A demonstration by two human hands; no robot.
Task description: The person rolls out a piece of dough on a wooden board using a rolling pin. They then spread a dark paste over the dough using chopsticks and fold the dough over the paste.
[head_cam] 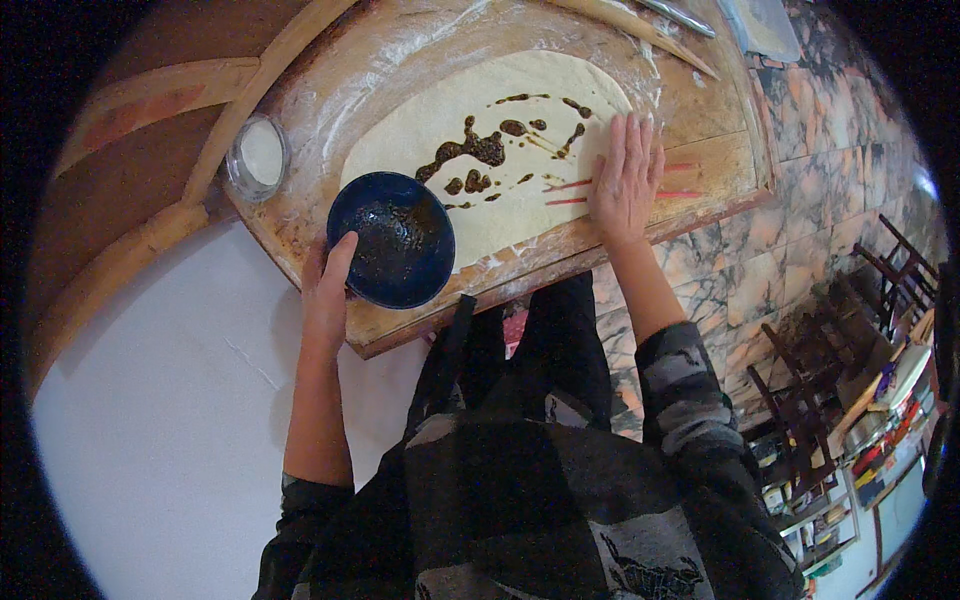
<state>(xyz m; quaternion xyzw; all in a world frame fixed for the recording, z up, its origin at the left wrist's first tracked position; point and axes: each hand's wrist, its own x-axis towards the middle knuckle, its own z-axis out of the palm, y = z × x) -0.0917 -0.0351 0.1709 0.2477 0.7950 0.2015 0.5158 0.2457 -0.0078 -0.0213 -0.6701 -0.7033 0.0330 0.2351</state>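
A large rolled-out sheet of dough [525,82] lies on a floured wooden board, with dark oily sauce [487,148] in patches over its middle. My left hand [330,277] holds a dark blue bowl [390,240] by its left side, thumb over the rim, above the dough's left end. Dark residue coats the inside of the bowl. Palm down, my right hand [628,176] rests at the dough's right edge with its fingers nearly straight. A pair of red chopsticks [679,195] passes beneath it, their tips over the dough; whether the hand grips them is hidden.
The wooden board [712,161] carries a rolling pin [637,28] and a metal utensil [679,16] at its far right. A clear container of white powder [261,154] stands at the left edge. Beyond the far right corner is a clear plastic container [765,30]. Dark wooden chairs [810,375] stand at right.
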